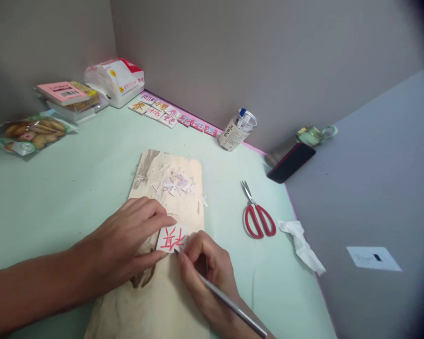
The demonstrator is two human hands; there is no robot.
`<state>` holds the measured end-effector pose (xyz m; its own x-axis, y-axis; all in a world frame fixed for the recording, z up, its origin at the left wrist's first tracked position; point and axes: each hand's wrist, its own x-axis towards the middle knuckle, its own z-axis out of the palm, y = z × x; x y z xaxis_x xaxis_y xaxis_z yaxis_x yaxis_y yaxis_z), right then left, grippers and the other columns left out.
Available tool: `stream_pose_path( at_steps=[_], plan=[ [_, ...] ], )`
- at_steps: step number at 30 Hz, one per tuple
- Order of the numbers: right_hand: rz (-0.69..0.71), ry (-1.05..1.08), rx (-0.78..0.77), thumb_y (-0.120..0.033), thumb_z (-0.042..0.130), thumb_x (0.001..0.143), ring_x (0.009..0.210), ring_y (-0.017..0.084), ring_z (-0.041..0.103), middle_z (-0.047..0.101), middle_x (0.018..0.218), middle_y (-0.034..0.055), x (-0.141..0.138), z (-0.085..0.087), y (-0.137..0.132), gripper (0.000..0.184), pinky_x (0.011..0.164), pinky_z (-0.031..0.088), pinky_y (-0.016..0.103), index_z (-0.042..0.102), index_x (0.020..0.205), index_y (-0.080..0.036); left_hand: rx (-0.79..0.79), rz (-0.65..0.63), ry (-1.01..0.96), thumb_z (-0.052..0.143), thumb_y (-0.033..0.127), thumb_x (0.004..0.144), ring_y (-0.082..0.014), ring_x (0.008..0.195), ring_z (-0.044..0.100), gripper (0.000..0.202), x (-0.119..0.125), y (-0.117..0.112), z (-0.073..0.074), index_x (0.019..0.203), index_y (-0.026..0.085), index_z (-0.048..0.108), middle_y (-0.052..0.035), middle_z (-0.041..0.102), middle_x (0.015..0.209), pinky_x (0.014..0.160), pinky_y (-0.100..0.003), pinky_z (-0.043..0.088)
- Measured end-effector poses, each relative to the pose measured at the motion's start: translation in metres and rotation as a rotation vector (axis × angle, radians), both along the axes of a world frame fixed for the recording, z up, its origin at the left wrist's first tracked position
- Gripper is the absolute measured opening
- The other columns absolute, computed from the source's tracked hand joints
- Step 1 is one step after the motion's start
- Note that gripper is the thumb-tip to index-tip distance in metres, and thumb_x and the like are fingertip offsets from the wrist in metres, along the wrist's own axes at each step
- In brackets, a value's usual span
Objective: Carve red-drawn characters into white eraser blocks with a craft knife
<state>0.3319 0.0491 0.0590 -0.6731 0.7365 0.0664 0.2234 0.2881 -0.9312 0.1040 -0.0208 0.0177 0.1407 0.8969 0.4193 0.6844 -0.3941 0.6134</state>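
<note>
A small white square piece (170, 238) with a red character drawn on it lies on a wooden board (192, 212). My left hand (137, 235) rests over the board and pins the piece between thumb and forefinger at its left side. In my right hand (210, 273) is a slim silver craft knife (229, 303), gripped like a pen. Its dark pointed tip meets the near edge of the piece, close to the red strokes. White and purple scraps (176, 182) are strewn on the far part of the board.
Red-handled scissors (256, 214) and a crumpled tissue (302, 245) lie to the right. Behind stand a jar (236, 129), a leaning phone (291, 162) and a row of lettered squares (167, 113). Snack bag (35, 134), books (67, 96) and tissue pack (116, 82) sit far left.
</note>
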Motion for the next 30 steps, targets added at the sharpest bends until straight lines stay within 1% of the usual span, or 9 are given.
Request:
stream_pose_path(
  at_steps=[6,11,16,25,28,30],
  plan=[
    [0.004,0.031,0.038,-0.016,0.063,0.100,0.065,0.013,0.045,0.052,0.075,-0.0049,-0.0007,-0.0026,-0.0009,0.029,0.062,0.038,0.026,0.044,0.080,-0.026,-0.027,0.011,-0.025,0.069,0.021,0.106,-0.0259,0.111,0.059,0.035,0.0001,-0.0003,-0.0020,0.140,0.030,0.064,-0.0019,0.064,0.120,0.097,-0.038,0.048],
    [0.012,0.025,0.061,-0.017,0.062,0.101,0.065,0.013,0.045,0.051,0.075,-0.0049,-0.0011,-0.0007,-0.0010,0.030,0.063,0.040,0.026,0.044,0.080,-0.026,-0.015,0.009,-0.036,0.068,0.021,0.106,-0.0260,0.110,0.059,0.037,0.0005,-0.0017,-0.0040,0.142,0.030,0.063,-0.0020,0.063,0.118,0.096,-0.039,0.048],
    [0.021,0.014,0.084,-0.016,0.062,0.101,0.066,0.014,0.046,0.051,0.075,-0.0047,-0.0010,0.0003,-0.0011,0.030,0.064,0.040,0.027,0.043,0.080,-0.026,-0.013,0.001,-0.032,0.066,0.019,0.107,-0.0259,0.111,0.059,0.037,0.0001,-0.0019,-0.0028,0.141,0.030,0.063,-0.0021,0.062,0.118,0.097,-0.039,0.048],
    [0.026,0.034,0.123,-0.015,0.061,0.102,0.065,0.013,0.048,0.053,0.076,-0.0046,-0.0014,-0.0014,-0.0020,0.030,0.061,0.041,0.025,0.043,0.080,-0.026,-0.011,0.011,-0.015,0.070,0.019,0.105,-0.0251,0.109,0.060,0.038,-0.0005,-0.0017,-0.0033,0.140,0.030,0.064,-0.0014,0.063,0.117,0.096,-0.037,0.049],
    [0.019,0.045,0.206,-0.011,0.060,0.100,0.063,0.012,0.048,0.053,0.075,-0.0050,-0.0033,-0.0040,-0.0034,0.030,0.060,0.040,0.025,0.043,0.082,-0.026,0.003,0.027,-0.002,0.071,0.019,0.104,-0.0253,0.108,0.062,0.038,-0.0003,-0.0006,-0.0029,0.139,0.030,0.065,-0.0014,0.065,0.115,0.095,-0.037,0.050],
    [0.021,0.073,0.349,-0.007,0.059,0.099,0.063,0.013,0.050,0.053,0.074,-0.0050,-0.0052,-0.0087,-0.0049,0.030,0.059,0.040,0.026,0.043,0.084,-0.027,0.012,0.033,0.002,0.071,0.020,0.104,-0.0253,0.107,0.062,0.037,-0.0005,-0.0001,-0.0026,0.139,0.030,0.066,-0.0014,0.065,0.115,0.095,-0.037,0.050]
  ],
)
